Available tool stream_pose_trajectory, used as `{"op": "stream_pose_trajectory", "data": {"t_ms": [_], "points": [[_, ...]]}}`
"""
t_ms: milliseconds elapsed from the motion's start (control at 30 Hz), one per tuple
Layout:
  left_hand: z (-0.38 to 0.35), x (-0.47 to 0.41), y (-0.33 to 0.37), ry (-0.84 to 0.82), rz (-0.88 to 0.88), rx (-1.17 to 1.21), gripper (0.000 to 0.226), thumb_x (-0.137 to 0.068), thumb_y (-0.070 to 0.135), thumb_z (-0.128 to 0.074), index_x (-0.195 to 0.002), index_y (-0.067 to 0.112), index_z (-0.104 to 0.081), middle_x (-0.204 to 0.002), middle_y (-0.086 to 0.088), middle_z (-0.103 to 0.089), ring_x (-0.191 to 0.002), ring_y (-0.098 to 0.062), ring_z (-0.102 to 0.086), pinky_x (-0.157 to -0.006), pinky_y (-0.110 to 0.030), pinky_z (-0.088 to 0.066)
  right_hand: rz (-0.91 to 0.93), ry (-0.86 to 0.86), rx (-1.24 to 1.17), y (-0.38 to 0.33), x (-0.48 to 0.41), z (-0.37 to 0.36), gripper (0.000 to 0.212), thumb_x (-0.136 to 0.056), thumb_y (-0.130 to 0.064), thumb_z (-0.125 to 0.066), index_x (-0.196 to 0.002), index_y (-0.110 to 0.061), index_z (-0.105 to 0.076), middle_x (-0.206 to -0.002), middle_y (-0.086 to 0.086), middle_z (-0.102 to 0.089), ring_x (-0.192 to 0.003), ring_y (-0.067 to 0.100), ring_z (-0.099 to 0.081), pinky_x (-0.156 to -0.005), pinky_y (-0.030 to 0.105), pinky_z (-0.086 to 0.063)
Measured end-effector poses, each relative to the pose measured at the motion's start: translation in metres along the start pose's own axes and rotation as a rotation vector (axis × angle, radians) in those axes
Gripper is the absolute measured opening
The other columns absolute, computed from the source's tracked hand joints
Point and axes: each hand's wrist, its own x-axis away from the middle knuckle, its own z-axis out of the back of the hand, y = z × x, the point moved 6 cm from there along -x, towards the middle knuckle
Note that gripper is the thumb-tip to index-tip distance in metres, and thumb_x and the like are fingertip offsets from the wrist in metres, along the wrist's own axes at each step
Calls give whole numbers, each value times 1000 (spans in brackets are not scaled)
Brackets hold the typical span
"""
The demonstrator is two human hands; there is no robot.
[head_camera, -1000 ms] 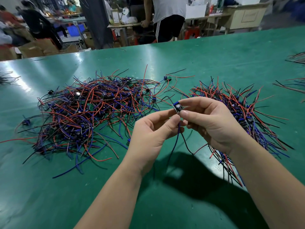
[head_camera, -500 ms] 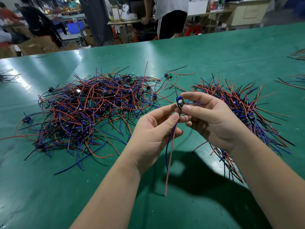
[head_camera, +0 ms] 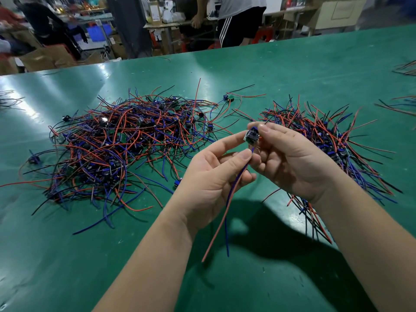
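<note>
My right hand [head_camera: 290,161] pinches a small circuit board [head_camera: 251,135] with dark and blue parts, held above the green table [head_camera: 292,70]. From the board a red wire and a blue wire [head_camera: 227,206] hang down. My left hand [head_camera: 213,176] pinches these two wires between thumb and forefinger just below the board. A big tangled pile of wired boards [head_camera: 117,149] lies to the left of my hands. A tidier pile of wired boards [head_camera: 324,140] lies to the right, partly hidden behind my right hand.
A single wired board [head_camera: 228,98] lies apart at the back between the piles. Loose wires [head_camera: 405,68] reach in at the right edge and loose wires [head_camera: 9,100] at the left edge. Behind the table a person [head_camera: 238,19] stands among benches and cartons.
The board has been turned so its parts face me. My left thumb and forefinger have slid down onto the red and blue wires, which now hang straight together.
</note>
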Motion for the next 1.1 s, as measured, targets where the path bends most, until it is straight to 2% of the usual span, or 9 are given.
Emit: {"op": "stream_pose_trajectory", "data": {"t_ms": [167, 433, 600, 733, 833, 900, 1000, 1100], "points": [[2, 2, 5, 17, -2, -81, 42, -73, 11, -64, -114, 17, -59, -68, 1, -68, -46, -2, -57, -66, -16, -54, 73, 54, 74, -4, 1, 2, 9, -68, -21, -65, -64, -19, -73, -61, -1, -65, -52, 7, -60, -57, 16, -49], [0, 5, 7, 3, 20, -126, 37, -68, 9, -67, -104, 16, -65, -62, -4, -66, -53, -8, -59, -49, -12, -47, 122, 81, 133, -14, 5, 4, 7, -64, -13, -67, -58, -15, -70, -54, -1, -60, -46, 6, -53, -52, 15, -48], [1, 5, 3, 3, 25, -183, 35, -65, 8, -69, -99, 14, -64, -61, -4, -64, -53, -12, -57, -49, -16, -47, 135, 47, 186, -17, 6, 5, 2, -57, -17, -72, -57, -15, -71, -56, 0, -60, -46, 6, -53, -50, 14, -47], [8, 4, 2, 37, 31, -264, 31, -63, 10, -73, -94, 14, -67, -58, -3, -58, -53, -12, -60, -53, -19, -50, 165, 16, 340, -15, 4, 6, 5, -59, -18, -72, -63, -14, -73, -60, 2, -64, -48, 9, -55, -54, 14, -49], [11, 4, 1, 63, 56, -288, 16, -65, 23, -74, -77, 13, -75, -64, -3, -67, -57, -14, -63, -59, -23, -54, 176, -67, 518, -12, 5, 2, 11, -63, -17, -76, -70, -10, -71, -64, 6, -66, -57, 15, -57, -56, 19, -49], [13, 4, -1, 102, 95, -314, 24, -66, 31, -73, -79, 10, -74, -74, -6, -72, -62, -16, -66, -61, -26, -56, 160, -101, 606, -11, 7, 0, 19, -66, -17, -78, -82, -10, -70, -67, 8, -66, -61, 18, -58, -58, 21, -49], [17, 3, 0, 180, 104, -258, 26, -66, 26, -71, -84, 8, -69, -77, -8, -73, -59, -15, -68, -56, -24, -55, 172, -4, 501, -16, 6, 3, 49, -62, -16, -74, -109, -14, -59, -66, 5, -65, -57, 13, -60, -57, 20, -49], [21, 1, 5, 273, 71, -95, 20, -64, 22, -70, -79, 10, -67, -71, -7, -72, -56, -12, -68, -50, -21, -54, 218, 72, 276, -22, 6, 6, 49, -67, -13, -69, -110, -18, -46, -71, 10, -71, -56, 15, -65, -54, 18, -48]]}}
